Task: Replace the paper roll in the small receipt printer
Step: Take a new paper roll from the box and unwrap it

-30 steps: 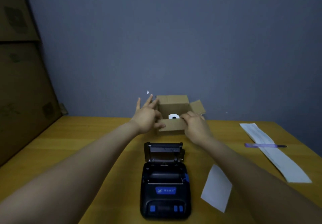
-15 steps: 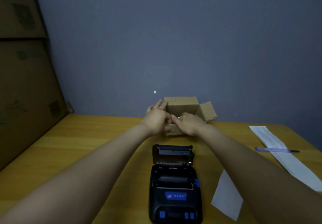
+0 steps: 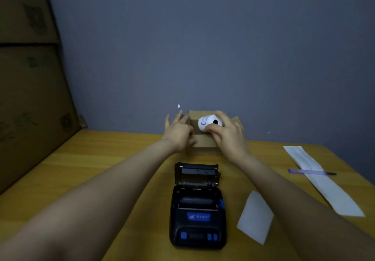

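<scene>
Right hand [image 3: 228,137] grips white roll [image 3: 210,122] at frame centre, just above open box [image 3: 203,144]; roll's core hole faces the camera, long axis pointing away and left. Left hand [image 3: 178,131] rests on box's left wall, fingers spread. Box contents hidden. Printer [image 3: 196,208] below centre, lid up, roll bay empty.

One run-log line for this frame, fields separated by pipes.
right hand: holds paper roll above cardboard box | left hand: steadies box | printer: lid open, bay empty
</scene>
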